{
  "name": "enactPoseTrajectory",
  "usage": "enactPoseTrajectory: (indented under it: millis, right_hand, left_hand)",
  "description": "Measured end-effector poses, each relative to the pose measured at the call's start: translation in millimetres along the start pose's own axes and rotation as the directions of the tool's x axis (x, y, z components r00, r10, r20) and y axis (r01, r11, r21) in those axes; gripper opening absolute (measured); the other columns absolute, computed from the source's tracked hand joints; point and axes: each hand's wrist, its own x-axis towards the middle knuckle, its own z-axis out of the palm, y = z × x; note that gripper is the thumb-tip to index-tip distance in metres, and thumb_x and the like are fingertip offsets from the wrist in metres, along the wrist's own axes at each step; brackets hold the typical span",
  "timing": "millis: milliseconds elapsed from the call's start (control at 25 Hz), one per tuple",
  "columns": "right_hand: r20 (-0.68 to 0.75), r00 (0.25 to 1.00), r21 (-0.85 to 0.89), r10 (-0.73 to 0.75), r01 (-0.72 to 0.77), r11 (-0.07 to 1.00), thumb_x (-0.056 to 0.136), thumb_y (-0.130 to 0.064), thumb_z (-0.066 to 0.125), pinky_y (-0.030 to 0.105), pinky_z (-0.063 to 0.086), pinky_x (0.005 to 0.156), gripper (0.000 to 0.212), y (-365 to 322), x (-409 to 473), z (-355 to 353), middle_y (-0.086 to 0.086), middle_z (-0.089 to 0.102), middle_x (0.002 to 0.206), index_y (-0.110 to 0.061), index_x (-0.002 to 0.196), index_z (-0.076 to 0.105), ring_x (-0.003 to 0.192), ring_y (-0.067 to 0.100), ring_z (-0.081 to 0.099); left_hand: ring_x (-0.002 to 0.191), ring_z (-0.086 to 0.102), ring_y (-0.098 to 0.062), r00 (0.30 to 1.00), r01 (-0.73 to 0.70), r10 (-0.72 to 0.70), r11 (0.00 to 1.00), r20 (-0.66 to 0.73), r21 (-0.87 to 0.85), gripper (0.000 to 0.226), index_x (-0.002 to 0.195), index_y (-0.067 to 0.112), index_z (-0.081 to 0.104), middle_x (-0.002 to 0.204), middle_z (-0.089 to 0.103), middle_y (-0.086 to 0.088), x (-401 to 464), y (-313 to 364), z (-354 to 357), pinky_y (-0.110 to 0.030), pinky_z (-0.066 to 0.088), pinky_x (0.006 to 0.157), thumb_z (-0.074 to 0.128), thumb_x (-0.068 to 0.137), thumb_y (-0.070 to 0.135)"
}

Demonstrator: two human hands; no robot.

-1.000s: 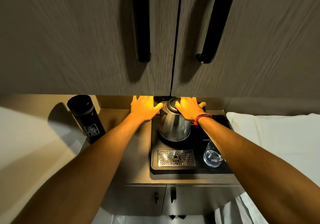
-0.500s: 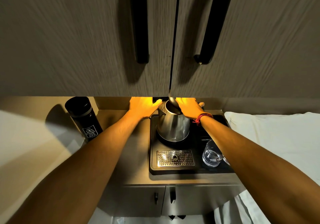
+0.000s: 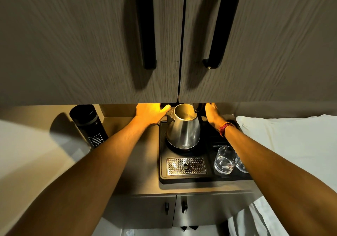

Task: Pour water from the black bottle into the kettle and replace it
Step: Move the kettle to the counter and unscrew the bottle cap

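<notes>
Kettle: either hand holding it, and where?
Left hand rests flat beside the kettle, near the spout. Right hand is at the rear handle and raised lid; grip unclear.

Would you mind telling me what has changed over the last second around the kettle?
The kettle lid, shut a second ago, is now swung open; the right hand moved off it to the kettle's right side. The left hand stayed beside the spout. The black bottle and glasses have not moved.

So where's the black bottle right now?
The black bottle stands upright on the counter at the left of the head view, left of the left hand and the open kettle, untouched by either hand.
</notes>
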Motion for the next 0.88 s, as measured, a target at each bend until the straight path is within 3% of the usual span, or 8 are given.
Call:
enactPoseTrajectory:
  millis: [80, 160, 280, 400, 560, 680, 760, 880]
  right_hand:
    - [-0.001, 0.996, -0.181, -0.089, 0.087, 0.980, 0.104, -0.030, 0.031, 0.044, 0.031, 0.113, 0.049, -19.3, 6.7, 10.1, 0.015, 0.043, 0.152, -0.010, 0.147, 0.040, 0.140, 0.033, 0.040]
    - [0.042, 0.996, -0.218, -0.075, 0.082, 0.973, 0.100, -0.036, 0.026, 0.048, 0.022, 0.119, 0.057, -22.6, 9.0, 9.4, 0.016, 0.035, 0.158, -0.009, 0.149, 0.038, 0.148, 0.035, 0.029]
    - [0.069, 0.997, -0.277, -0.018, 0.036, 0.960, 0.104, -0.028, 0.028, 0.042, 0.013, 0.124, 0.056, -0.2, 17.8, 2.7, 0.016, 0.022, 0.165, -0.005, 0.155, 0.028, 0.154, 0.031, 0.018]
    - [0.098, 0.995, -0.265, -0.033, 0.058, 0.963, 0.105, -0.024, 0.031, 0.040, 0.017, 0.122, 0.055, 2.1, 23.8, 6.4, 0.018, 0.020, 0.164, -0.003, 0.155, 0.027, 0.152, 0.033, 0.021]
    - [0.074, 0.995, -0.288, -0.072, 0.090, 0.953, 0.105, -0.019, 0.031, 0.039, 0.018, 0.121, 0.049, 0.6, 23.8, 6.3, 0.019, 0.028, 0.161, 0.000, 0.151, 0.034, 0.149, 0.034, 0.027]
    - [0.075, 0.994, -0.258, -0.078, 0.095, 0.961, 0.103, -0.019, 0.033, 0.038, 0.021, 0.118, 0.048, -1.2, 21.9, 6.3, 0.022, 0.041, 0.153, 0.005, 0.142, 0.044, 0.143, 0.035, 0.036]
    - [0.067, 0.995, -0.223, -0.077, 0.090, 0.971, 0.103, -0.020, 0.034, 0.036, 0.027, 0.112, 0.048, -7.1, 17.3, 8.3, 0.023, 0.047, 0.147, 0.008, 0.140, 0.046, 0.138, 0.037, 0.042]
    - [0.010, 0.994, -0.134, -0.110, 0.111, 0.985, 0.101, -0.006, 0.040, 0.039, 0.038, 0.097, 0.035, -15.8, 11.2, 13.2, 0.026, 0.056, 0.134, 0.008, 0.129, 0.055, 0.123, 0.043, 0.052]
  left_hand:
    - [0.065, 0.053, -0.017, 0.999, -0.036, 0.036, 0.999, -0.004, 0.019, 0.046, 0.081, 0.018, 0.050, 0.060, 0.042, 0.006, -1.7, -0.2, -0.9, -0.028, 0.036, 0.059, 0.039, 0.099, 0.058]
    - [0.072, 0.060, -0.020, 0.999, -0.035, 0.035, 0.999, -0.014, 0.034, 0.051, 0.079, 0.015, 0.053, 0.063, 0.046, 0.004, -3.6, -6.1, -0.5, -0.030, 0.038, 0.063, 0.038, 0.098, 0.060]
    - [0.084, 0.063, -0.023, 1.000, 0.002, -0.003, 0.999, 0.016, 0.037, 0.052, 0.075, 0.019, 0.051, 0.073, 0.056, 0.001, -5.7, -10.3, 0.2, -0.034, 0.041, 0.075, 0.035, 0.097, 0.063]
    - [0.106, 0.062, -0.027, 1.000, 0.022, -0.022, 0.999, 0.013, 0.040, 0.054, 0.104, 0.016, 0.062, 0.106, 0.068, -0.008, -8.9, -14.9, 2.7, -0.047, 0.040, 0.098, 0.036, 0.097, 0.063]
    - [0.125, 0.055, -0.030, 0.998, 0.050, -0.051, 0.999, 0.036, 0.016, 0.062, 0.128, 0.014, 0.057, 0.131, 0.062, -0.011, -13.1, -21.4, 2.9, -0.055, 0.029, 0.114, 0.037, 0.097, 0.064]
    - [0.120, 0.057, -0.029, 0.996, 0.077, -0.077, 0.997, 0.053, 0.008, 0.058, 0.120, 0.017, 0.060, 0.123, 0.065, -0.009, -13.9, -22.0, -4.9, -0.055, 0.031, 0.112, 0.036, 0.097, 0.064]
    - [0.105, 0.062, -0.027, 0.995, 0.089, -0.088, 0.996, 0.043, -0.013, 0.047, 0.092, 0.020, 0.057, 0.098, 0.065, -0.006, -16.2, -21.4, -12.0, -0.050, 0.037, 0.103, 0.037, 0.097, 0.063]
    - [0.077, 0.058, -0.020, 0.995, 0.100, -0.100, 0.994, 0.005, -0.032, 0.054, 0.064, 0.021, 0.045, 0.066, 0.049, 0.004, -18.5, -20.0, -24.3, -0.043, 0.045, 0.086, 0.039, 0.097, 0.062]
